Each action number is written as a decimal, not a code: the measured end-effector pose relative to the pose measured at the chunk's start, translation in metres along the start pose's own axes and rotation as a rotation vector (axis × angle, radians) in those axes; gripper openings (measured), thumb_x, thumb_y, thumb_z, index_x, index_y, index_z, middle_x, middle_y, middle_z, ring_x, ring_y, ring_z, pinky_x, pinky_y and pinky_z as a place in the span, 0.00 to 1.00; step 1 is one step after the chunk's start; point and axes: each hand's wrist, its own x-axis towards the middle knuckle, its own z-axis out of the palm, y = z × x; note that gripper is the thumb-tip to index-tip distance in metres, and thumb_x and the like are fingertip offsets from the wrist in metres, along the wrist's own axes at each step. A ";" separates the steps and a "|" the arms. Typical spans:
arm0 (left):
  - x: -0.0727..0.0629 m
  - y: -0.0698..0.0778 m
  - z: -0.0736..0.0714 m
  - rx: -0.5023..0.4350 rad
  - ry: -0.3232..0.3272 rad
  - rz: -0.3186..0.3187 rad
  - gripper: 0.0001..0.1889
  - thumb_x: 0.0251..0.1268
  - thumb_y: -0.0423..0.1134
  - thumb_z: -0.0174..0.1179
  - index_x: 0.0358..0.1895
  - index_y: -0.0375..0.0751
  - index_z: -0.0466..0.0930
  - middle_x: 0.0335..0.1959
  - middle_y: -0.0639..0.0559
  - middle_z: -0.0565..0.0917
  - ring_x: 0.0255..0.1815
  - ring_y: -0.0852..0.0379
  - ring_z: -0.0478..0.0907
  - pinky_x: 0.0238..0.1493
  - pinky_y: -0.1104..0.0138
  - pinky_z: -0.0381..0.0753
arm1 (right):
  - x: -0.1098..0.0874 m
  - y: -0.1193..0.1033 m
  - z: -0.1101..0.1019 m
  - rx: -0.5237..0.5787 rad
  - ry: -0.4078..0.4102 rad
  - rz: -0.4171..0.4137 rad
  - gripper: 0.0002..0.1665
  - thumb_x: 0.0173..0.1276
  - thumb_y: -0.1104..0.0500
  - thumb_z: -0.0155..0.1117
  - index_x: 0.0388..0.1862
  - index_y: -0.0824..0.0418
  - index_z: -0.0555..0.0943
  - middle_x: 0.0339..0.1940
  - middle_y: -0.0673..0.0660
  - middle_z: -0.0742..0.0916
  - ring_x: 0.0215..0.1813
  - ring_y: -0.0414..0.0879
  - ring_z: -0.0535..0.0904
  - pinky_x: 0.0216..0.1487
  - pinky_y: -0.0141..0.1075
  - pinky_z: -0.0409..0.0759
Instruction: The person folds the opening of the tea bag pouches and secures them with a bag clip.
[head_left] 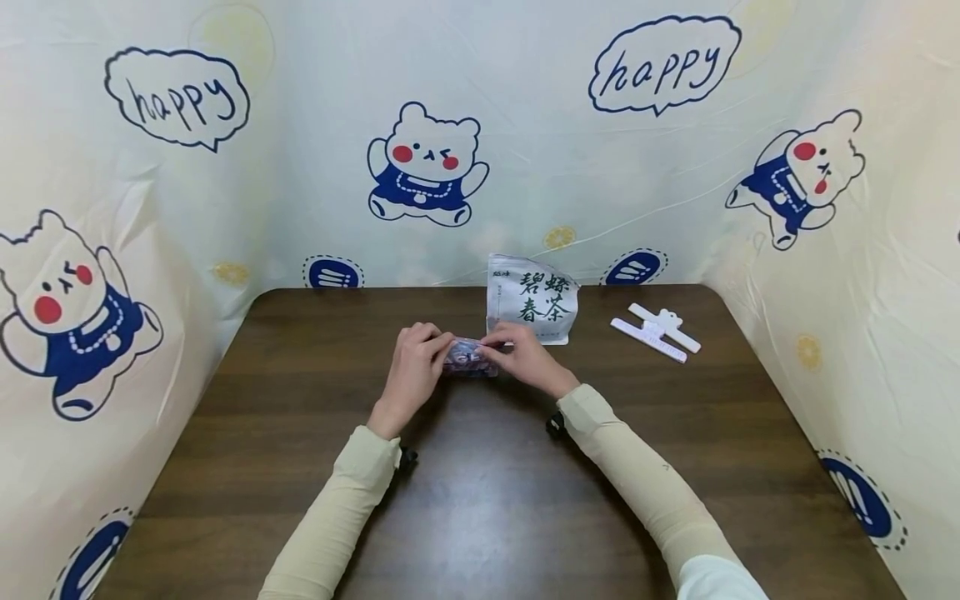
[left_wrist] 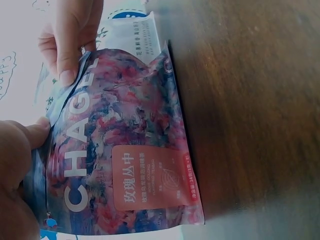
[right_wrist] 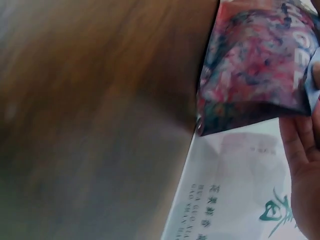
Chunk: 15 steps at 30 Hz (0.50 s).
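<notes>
A tea pouch with a pink, red and blue painted pattern and white "CHAGE" lettering stands upright on the brown table. My left hand pinches its top edge at the left, thumb and fingers on either side. At the other end of that edge, my right hand pinches it between thumb and fingers. The same pouch fills the upper right of the right wrist view, with part of the right hand beside it. Right behind it stands a white tea bag with dark green characters.
Two white bag clips, a plain one and one with a bear-shaped grip, lie on the table to the right of the white bag. A pale cloth printed with cartoon bears hangs around the back and sides.
</notes>
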 end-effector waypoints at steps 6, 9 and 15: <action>0.000 -0.001 0.002 0.001 0.004 0.004 0.07 0.67 0.33 0.67 0.43 0.35 0.91 0.33 0.47 0.82 0.36 0.48 0.75 0.43 0.56 0.69 | -0.001 0.002 -0.002 0.011 -0.032 0.003 0.10 0.70 0.64 0.69 0.47 0.65 0.90 0.34 0.53 0.85 0.37 0.42 0.79 0.41 0.38 0.81; -0.001 -0.001 0.002 -0.001 0.005 0.003 0.07 0.68 0.33 0.67 0.44 0.35 0.91 0.33 0.47 0.81 0.36 0.48 0.75 0.43 0.57 0.69 | -0.001 0.002 -0.003 0.014 -0.030 -0.024 0.10 0.69 0.66 0.69 0.48 0.66 0.89 0.33 0.53 0.85 0.36 0.42 0.78 0.41 0.35 0.80; -0.001 -0.001 0.002 -0.005 0.007 0.005 0.07 0.68 0.34 0.67 0.44 0.35 0.91 0.33 0.48 0.81 0.36 0.49 0.75 0.43 0.57 0.69 | -0.003 0.003 -0.003 0.004 -0.025 -0.064 0.11 0.67 0.70 0.69 0.48 0.68 0.89 0.32 0.54 0.85 0.37 0.43 0.79 0.43 0.36 0.80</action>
